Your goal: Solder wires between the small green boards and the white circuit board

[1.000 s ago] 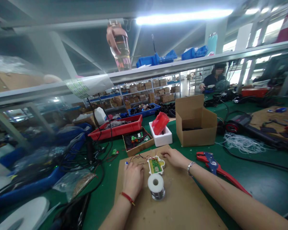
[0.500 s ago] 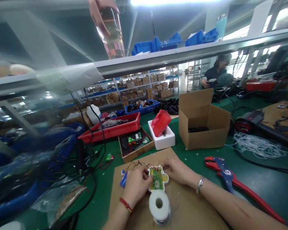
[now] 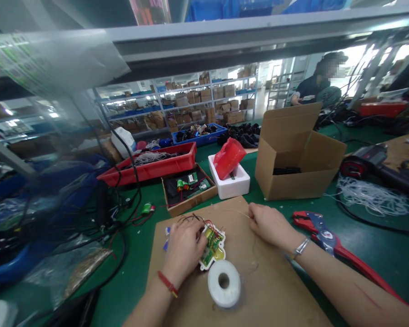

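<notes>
Shelves (image 3: 211, 88) full of boxes stand at the back, behind a big green table (image 3: 381, 254). On the table is a flat brown sheet (image 3: 259, 290), and the little green board (image 3: 209, 247) in its white frame sits there, tilted a bit. The person's left hand (image 3: 182, 245) grips the board's left side. The right hand (image 3: 269, 225) pinches a thin pale strand (image 3: 236, 211), apart from the board. It looks like the holding-and-sorting part of the wire work. Next, it seems, the left hand should stay steady and the right be gentle, so the red wires (image 3: 211, 225) don't snag.
</notes>
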The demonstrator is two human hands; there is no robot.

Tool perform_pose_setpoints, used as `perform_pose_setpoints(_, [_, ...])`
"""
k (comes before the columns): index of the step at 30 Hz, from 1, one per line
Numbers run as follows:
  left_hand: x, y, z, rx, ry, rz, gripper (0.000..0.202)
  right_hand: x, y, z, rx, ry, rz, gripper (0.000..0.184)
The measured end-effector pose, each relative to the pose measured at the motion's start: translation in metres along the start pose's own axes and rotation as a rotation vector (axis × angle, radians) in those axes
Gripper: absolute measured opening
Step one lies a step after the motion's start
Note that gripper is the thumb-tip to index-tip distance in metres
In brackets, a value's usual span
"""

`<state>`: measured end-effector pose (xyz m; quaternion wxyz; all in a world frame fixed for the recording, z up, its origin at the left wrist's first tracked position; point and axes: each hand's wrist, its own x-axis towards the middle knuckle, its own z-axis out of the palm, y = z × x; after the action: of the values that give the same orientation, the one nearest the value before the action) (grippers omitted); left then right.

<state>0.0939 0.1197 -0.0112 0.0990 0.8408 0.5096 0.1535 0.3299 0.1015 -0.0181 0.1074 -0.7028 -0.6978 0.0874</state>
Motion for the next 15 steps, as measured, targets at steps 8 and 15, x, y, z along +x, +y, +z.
perform_pose_setpoints(8, [-0.001, -0.005, 0.007, -0.068, -0.003, 0.117, 0.024, 0.012, -0.017, 0.011, 0.068, 0.059, -0.230, 0.024])
perform_pose_setpoints(15, [-0.010, 0.003, -0.007, -0.122, 0.109, 0.100, 0.020, 0.017, -0.024, 0.021, 0.117, 0.042, -0.181, 0.021])
